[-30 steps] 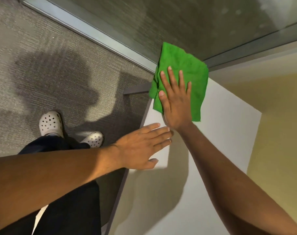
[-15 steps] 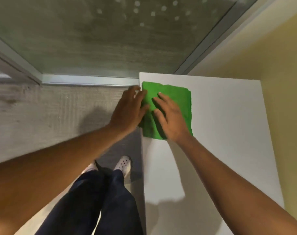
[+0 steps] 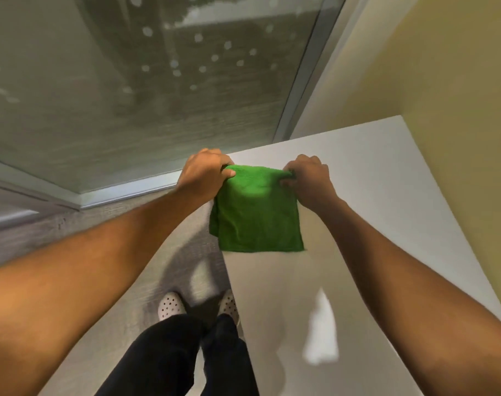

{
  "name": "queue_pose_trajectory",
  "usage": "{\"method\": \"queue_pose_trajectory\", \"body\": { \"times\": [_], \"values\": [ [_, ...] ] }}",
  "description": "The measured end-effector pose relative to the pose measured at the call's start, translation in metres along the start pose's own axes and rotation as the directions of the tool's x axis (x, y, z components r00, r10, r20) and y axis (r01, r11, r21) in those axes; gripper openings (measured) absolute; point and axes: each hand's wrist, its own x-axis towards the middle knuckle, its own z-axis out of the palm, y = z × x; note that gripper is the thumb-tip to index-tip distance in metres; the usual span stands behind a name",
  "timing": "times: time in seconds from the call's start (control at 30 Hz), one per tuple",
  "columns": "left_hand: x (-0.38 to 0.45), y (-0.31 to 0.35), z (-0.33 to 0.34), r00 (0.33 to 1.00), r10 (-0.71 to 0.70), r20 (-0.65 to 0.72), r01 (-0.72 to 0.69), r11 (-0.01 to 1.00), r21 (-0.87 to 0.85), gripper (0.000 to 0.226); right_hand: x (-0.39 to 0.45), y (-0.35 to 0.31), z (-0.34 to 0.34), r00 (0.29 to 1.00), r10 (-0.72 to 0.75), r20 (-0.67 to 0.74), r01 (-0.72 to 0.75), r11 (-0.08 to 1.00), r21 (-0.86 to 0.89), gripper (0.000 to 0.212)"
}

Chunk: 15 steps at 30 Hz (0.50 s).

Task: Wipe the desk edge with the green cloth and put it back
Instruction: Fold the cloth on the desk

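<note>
Both hands are pinching the green cloth (image 3: 256, 212) by its 2 far corners, the left hand (image 3: 205, 174) and the right hand (image 3: 309, 178) each clenched on one. The cloth is hanging over the white desk (image 3: 386, 195) near its left edge. Below, white clogs (image 3: 170, 305) are standing on grey carpet (image 3: 135, 275), with a glass partition (image 3: 157, 81) just beyond the desk's far edge.

A big glass panel (image 3: 146, 81) fills the far side, dotted with pale frosted spots, in a grey metal frame (image 3: 303, 90). To the right rises a yellow wall (image 3: 449, 67). Grey carpet (image 3: 146, 270) covers the floor below, and a bright patch of light (image 3: 322, 335) lies on the white worktop (image 3: 386, 178).
</note>
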Motion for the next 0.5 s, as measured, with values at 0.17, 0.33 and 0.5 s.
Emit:
{"method": "queue_pose_trajectory", "body": {
  "times": [0.17,0.33,0.5],
  "values": [
    [0.018,0.041,-0.044,0.969,0.245,0.032,-0.245,0.969,0.009,0.024,-0.043,0.018,-0.058,0.980,0.082,-0.179,-0.012,0.932,0.363,0.014],
    [0.024,0.077,-0.087,0.834,0.500,-0.232,-0.502,0.863,0.053,0.021,-0.101,0.012,-0.104,0.852,0.092,-0.516,0.055,0.963,0.263,0.015],
    [0.006,0.056,-0.069,0.772,0.599,-0.214,-0.613,0.790,0.001,0.019,-0.154,-0.011,-0.072,0.783,0.165,-0.600,-0.079,0.983,0.166,0.019]
  ]
}}
